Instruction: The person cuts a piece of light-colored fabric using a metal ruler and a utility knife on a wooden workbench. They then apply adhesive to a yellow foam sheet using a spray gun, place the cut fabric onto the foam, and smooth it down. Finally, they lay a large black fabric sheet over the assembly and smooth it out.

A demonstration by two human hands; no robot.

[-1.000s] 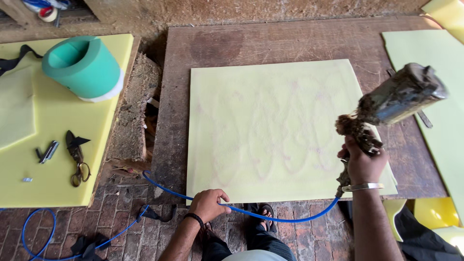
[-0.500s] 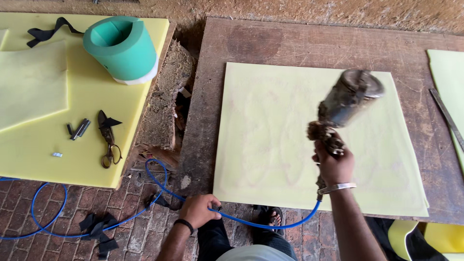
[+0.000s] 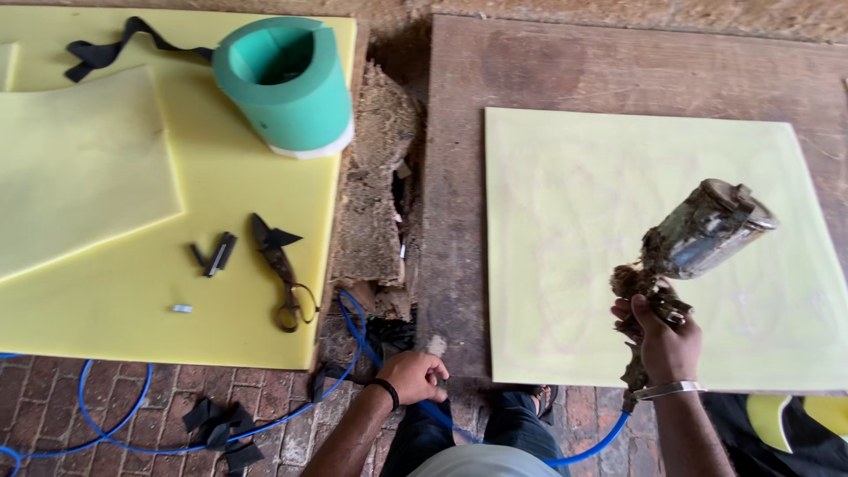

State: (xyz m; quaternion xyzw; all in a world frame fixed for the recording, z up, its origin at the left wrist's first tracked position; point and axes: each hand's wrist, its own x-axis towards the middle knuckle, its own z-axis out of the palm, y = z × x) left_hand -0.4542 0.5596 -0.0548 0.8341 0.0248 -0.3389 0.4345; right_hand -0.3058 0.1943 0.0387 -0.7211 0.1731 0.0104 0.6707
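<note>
My right hand (image 3: 664,340) grips the handle of a dirty, glue-crusted spray gun (image 3: 698,237), its metal cup tilted up to the right above a square yellow foam sheet (image 3: 618,203). The sheet lies flat on a brown wooden board (image 3: 459,177). My left hand (image 3: 413,375) is closed around the blue air hose (image 3: 353,353) near the board's front left corner. The hose runs under my body to the base of the gun.
On the left lies a larger yellow foam sheet (image 3: 238,309) with a green foam roll (image 3: 284,84), scissors (image 3: 278,269), a black strap (image 3: 115,49) and small black scraps on it. Brick floor (image 3: 132,415) with loops of hose and black offcuts (image 3: 221,428) lies in front.
The view has swung left, so the square sheet now sits further right. My right hand has lowered the spray gun and tipped it rightward. My left hand stays on the hose.
</note>
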